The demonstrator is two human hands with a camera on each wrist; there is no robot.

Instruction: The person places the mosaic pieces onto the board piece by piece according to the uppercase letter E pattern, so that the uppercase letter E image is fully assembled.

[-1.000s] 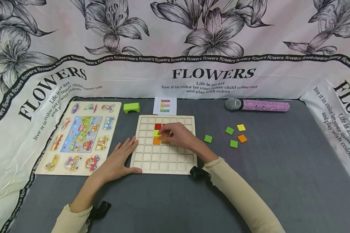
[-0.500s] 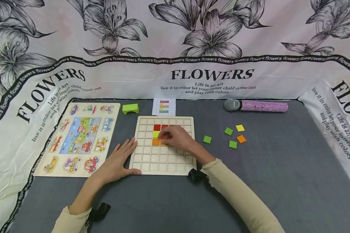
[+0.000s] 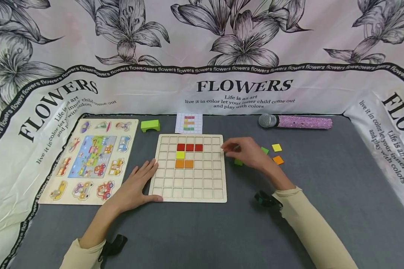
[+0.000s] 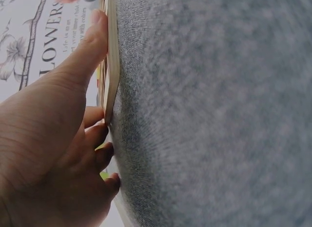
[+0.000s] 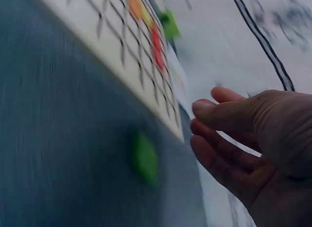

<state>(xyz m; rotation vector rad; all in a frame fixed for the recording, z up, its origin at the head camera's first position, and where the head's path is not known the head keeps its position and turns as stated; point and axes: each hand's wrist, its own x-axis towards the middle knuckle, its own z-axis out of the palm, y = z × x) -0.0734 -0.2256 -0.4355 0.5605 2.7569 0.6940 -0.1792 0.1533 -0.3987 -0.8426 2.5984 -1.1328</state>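
Orange square tile (image 3: 278, 160), right of centre, lies right of the nearer right hand (image 3: 244, 151) (fingers loosely bent, nothing visibly held); left hand (image 3: 136, 189), fingers extended, touches grid board (image 3: 187, 183).

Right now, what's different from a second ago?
The right hand has moved right, from mid grid board to its right edge, nothing visible in its grip. The second orange tile, partly covered before, now lies uncovered on the board, apparently let go. Unchanged: left hand at the board's left edge, microphone, pattern card.
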